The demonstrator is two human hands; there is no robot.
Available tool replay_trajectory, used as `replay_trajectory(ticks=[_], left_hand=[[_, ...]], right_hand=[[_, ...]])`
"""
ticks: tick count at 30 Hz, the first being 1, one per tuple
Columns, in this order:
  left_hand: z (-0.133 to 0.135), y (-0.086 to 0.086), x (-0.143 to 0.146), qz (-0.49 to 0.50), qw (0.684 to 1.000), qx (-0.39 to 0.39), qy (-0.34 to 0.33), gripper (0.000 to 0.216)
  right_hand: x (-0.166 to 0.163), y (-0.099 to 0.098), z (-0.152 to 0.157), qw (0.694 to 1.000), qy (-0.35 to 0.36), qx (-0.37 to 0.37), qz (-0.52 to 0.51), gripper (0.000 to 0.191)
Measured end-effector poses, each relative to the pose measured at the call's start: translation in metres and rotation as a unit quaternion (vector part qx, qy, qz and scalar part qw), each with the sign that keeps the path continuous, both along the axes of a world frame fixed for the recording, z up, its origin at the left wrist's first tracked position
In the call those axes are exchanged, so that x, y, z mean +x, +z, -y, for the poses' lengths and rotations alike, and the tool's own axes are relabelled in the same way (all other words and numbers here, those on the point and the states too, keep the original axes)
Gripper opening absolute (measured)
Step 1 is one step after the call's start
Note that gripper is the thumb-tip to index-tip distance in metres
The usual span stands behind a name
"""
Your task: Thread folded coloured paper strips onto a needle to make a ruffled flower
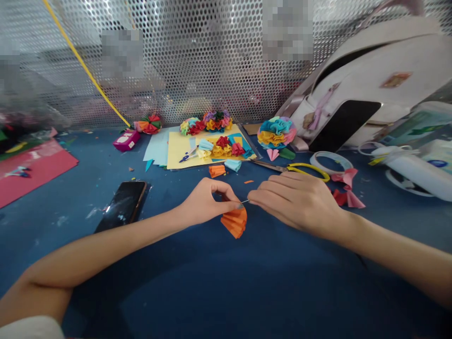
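My left hand (208, 202) pinches the top of a pleated orange paper piece (234, 222) between thumb and forefinger. The pleats fan out downward below the fingertips. My right hand (300, 200) is closed on a thin needle (245, 201), whose shaft bridges the small gap to the pinched edge of the paper. Whether its point has gone into the paper is hidden by my left fingertips. Just beyond my hands lie a folded orange paper piece (216, 170) and a light blue one (233, 165).
Yellow-handled scissors (309, 169) and a tape roll (332, 162) lie behind my right hand. A phone (123, 205) rests left of my left forearm. Paper flowers (277, 132) and yellow sheets (176, 150) sit farther back, before a perforated metal panel (219, 61). A pale backpack (370, 75) stands right.
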State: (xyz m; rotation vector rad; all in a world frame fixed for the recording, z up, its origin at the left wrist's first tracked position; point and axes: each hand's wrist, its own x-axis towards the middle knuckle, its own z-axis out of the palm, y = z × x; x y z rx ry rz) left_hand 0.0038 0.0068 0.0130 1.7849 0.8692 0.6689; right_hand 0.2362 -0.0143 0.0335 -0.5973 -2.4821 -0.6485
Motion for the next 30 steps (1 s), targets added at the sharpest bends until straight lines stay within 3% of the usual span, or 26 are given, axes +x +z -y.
replay_trajectory(ticks=[5,12,17,22,26,30], left_hand=[[0.004,0.004,0.000,0.001,0.999,0.036,0.026,0.019],[0.005,0.002,0.001,0.009,1.000,0.020,0.022,0.020],[0.006,-0.002,0.003,0.029,0.999,0.015,0.026,0.010],[0.011,-0.002,0.005,0.041,0.998,0.036,0.041,0.022],[0.008,-0.002,0.002,0.004,0.999,0.053,-0.009,0.021],[0.002,0.002,-0.002,-0.105,0.981,0.160,-0.027,0.007]], right_hand=[[0.001,0.002,0.001,0.999,0.022,-0.034,-0.014,0.018],[0.002,-0.003,0.003,0.992,0.037,-0.111,-0.043,0.019],[-0.003,-0.007,0.003,0.980,0.023,-0.191,-0.050,0.020],[-0.011,-0.016,0.004,0.950,0.010,-0.301,-0.079,0.019],[-0.010,-0.019,0.002,0.950,0.006,-0.300,-0.088,0.021],[-0.007,-0.019,-0.003,0.955,-0.001,-0.277,-0.101,0.019]])
